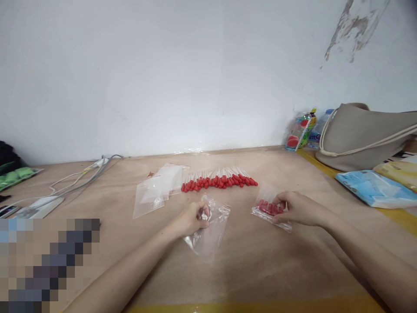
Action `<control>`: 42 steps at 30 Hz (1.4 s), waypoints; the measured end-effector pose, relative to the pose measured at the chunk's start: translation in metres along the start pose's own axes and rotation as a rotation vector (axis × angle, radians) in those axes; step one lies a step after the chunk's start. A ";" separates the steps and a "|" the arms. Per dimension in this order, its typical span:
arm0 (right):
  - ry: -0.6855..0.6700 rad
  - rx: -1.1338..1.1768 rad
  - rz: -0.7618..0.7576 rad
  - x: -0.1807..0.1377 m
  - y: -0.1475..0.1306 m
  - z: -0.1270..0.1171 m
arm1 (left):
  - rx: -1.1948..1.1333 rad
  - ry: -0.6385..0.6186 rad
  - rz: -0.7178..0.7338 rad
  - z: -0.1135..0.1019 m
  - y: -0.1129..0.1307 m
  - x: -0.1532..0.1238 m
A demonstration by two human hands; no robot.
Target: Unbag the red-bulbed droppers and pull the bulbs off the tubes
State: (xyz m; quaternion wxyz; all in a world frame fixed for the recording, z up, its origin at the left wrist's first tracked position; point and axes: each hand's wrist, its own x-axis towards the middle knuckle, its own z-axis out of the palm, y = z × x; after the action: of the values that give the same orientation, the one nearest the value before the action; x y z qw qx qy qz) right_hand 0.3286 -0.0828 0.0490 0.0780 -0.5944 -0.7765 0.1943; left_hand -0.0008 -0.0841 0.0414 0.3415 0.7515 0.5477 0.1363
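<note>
My left hand [194, 218] is closed in a pinch round a small bunch of thin white sticks [205, 215], of which only the ends show. Under it lies a clear plastic bag [213, 234]. With fingers and thumb, my right hand [293, 208] grips the edge of another clear bag [267, 194] holding several red-tipped sticks [269, 207]. Behind both hands a long row of pale sticks with red tips [220, 181] lies on the table, tips towards me. Flat clear bags [150, 196] overlap to the left of the row.
The wooden table [234, 269] meets a white wall. A drink bottle [298, 130], a grey bag with cord [365, 134] and a blue packet [374, 189] stand or lie at right. Cables [78, 178] and a white box [41, 207] are at left. The lower left is pixelated.
</note>
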 end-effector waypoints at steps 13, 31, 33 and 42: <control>-0.116 0.244 -0.468 0.015 0.010 0.017 | 0.057 0.818 -0.203 -0.118 -0.106 0.000; 0.349 0.184 -0.493 0.038 -0.085 0.077 | -0.629 0.085 -0.119 0.024 0.002 0.012; 0.356 0.199 -0.513 0.038 -0.082 0.076 | -0.703 0.123 -0.103 0.026 0.003 0.014; 0.476 -0.033 -0.842 0.051 -0.094 0.064 | -0.698 0.162 -0.017 0.034 0.002 0.008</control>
State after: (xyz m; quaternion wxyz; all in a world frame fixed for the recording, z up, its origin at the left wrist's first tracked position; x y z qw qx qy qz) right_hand 0.2072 -0.0680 0.0219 0.3159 -0.2574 -0.9132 -0.0078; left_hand 0.0233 -0.0893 0.0162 0.5343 0.5720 0.4995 0.3713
